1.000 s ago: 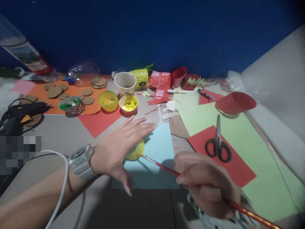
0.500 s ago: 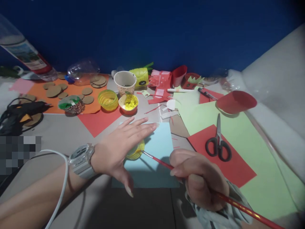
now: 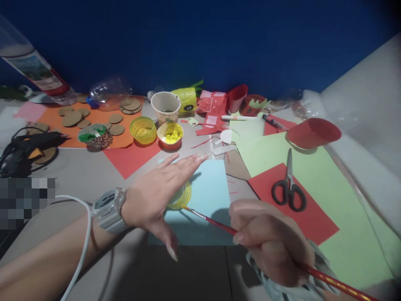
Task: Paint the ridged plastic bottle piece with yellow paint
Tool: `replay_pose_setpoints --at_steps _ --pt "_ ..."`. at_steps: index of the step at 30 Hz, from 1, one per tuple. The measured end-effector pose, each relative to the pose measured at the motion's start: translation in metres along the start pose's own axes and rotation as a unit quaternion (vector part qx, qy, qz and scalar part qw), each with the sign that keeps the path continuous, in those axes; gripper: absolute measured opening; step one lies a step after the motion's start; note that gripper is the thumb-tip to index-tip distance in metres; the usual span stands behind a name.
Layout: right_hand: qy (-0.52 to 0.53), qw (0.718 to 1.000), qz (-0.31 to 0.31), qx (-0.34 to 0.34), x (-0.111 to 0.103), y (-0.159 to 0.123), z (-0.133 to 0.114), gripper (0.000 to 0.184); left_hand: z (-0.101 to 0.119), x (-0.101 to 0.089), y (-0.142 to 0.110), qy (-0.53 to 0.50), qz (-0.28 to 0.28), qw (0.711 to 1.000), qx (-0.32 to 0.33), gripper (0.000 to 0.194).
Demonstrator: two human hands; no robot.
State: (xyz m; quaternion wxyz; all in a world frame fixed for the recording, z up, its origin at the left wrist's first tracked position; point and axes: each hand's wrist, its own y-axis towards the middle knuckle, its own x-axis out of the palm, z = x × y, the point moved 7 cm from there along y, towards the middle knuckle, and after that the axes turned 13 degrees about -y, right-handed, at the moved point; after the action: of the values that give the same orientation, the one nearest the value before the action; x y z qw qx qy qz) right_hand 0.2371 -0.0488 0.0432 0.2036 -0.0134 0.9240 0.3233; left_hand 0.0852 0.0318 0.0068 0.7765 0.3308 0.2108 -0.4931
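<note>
My right hand (image 3: 271,240) grips a thin red paintbrush (image 3: 219,225) whose bristles meet the lower edge of a yellow-painted round piece (image 3: 183,197). That piece, seemingly a cut bottle part, sits on a light blue sheet (image 3: 209,188). Above it spreads my left hand (image 3: 156,192), fingers stretched out and thumb apart; the palm hides much of the piece, and I cannot tell whether it presses on it. Beyond the fingers stand a small cup with yellow paint (image 3: 171,136), a yellow-painted plastic piece (image 3: 142,130) and a paper cup (image 3: 165,104).
Black-handled scissors (image 3: 288,190) lie on a red sheet (image 3: 316,223) at the right. On the left are a glue gun (image 3: 28,146), cardboard discs (image 3: 71,118), a tilted large bottle (image 3: 40,67) and a clear bottle (image 3: 111,94). A white cable (image 3: 84,246) crosses my left forearm.
The brush tip has slid slightly down and left along the yellow piece's edge. My right hand has shifted a little right and down. My left hand stays nearly in place, fingers slightly closer together.
</note>
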Motion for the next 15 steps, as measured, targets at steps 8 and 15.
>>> replay_pose_setpoints --at_steps 8,15 --pt "0.003 0.999 -0.043 -0.015 0.002 0.006 0.003 0.021 -0.002 0.0 0.001 0.015 -0.02 1.0 -0.005 0.144" --pt "0.012 0.999 0.006 -0.033 -0.001 -0.002 0.011 0.021 0.0 0.0 0.001 0.006 0.009 1.0 0.012 0.142"
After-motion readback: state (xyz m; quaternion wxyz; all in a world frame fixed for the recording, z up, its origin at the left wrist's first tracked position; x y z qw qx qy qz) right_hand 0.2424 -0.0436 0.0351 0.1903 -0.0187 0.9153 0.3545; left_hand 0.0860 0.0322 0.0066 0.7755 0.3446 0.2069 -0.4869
